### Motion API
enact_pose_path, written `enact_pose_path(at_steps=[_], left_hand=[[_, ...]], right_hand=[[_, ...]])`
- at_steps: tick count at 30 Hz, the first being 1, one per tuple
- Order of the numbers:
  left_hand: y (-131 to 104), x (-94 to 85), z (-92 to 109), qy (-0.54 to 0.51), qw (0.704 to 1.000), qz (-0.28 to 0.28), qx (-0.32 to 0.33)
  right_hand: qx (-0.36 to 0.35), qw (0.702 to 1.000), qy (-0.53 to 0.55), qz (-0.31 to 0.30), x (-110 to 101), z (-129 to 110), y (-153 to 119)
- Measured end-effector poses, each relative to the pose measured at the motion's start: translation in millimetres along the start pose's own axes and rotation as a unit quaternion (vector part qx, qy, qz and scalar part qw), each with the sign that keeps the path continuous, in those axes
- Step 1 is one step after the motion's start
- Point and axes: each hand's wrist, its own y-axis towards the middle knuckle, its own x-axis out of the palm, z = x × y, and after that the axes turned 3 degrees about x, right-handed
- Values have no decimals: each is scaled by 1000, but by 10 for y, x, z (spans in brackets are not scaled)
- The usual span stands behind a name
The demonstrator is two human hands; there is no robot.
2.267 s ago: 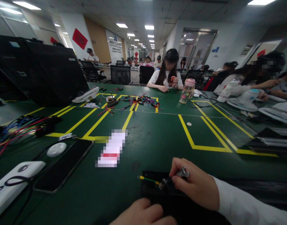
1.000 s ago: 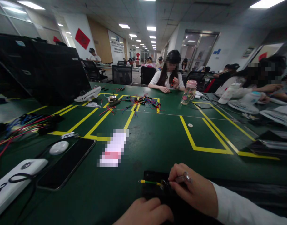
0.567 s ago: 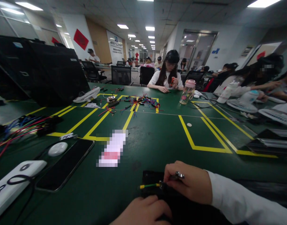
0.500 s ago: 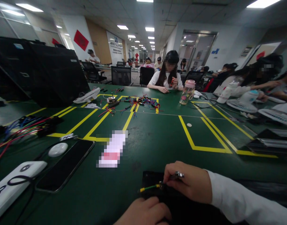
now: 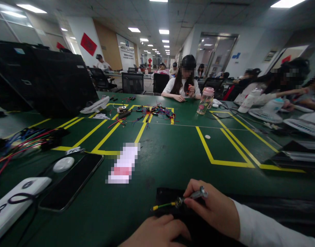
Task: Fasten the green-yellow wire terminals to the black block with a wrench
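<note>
My right hand (image 5: 211,206) pinches a silver bolt-like metal piece (image 5: 200,192) between thumb and fingers, its wider head pointing up to the right. At the piece's lower left end are small metal rings (image 5: 178,202), and a green-and-yellow wire (image 5: 165,206) with a yellow tip runs left from there. Under them lies a flat black item (image 5: 164,193), its shape mostly lost in shadow. My left hand (image 5: 157,231) is low in front, just below the wire, with its fingers curled over the dark area; anything in its grasp is hidden.
On the left lie a phone (image 5: 73,181), a white power strip (image 5: 21,206), a mouse-like white object (image 5: 63,164) and bundled wires (image 5: 31,140). A blurred paper slip (image 5: 123,163) is ahead. Across the green table (image 5: 172,157) sits a person beside a bottle (image 5: 205,101).
My right hand has shifted slightly right and down, leaving more of the silver piece and its rings showing. My left hand has moved a little, still beside the black item.
</note>
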Motion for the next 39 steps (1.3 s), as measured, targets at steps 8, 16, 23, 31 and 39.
enact_pose_path(at_steps=[8, 16, 23, 31, 39], left_hand=[[28, 17, -2, 18, 1000, 15, -7], [23, 33, -16, 27, 999, 12, -16], [48, -17, 5, 44, 999, 5, 14], [75, -88, 39, 60, 996, -41, 54], [79, -116, 83, 31, 999, -44, 11]], right_hand=[[-21, 999, -33, -12, -64, -102, 16], [-86, 993, -31, -78, -231, -137, 147], [-134, 985, -1, -112, -259, -89, 220], [-110, 990, 48, -78, -231, -46, 222], [-40, 999, 30, 1, -108, -52, 20]])
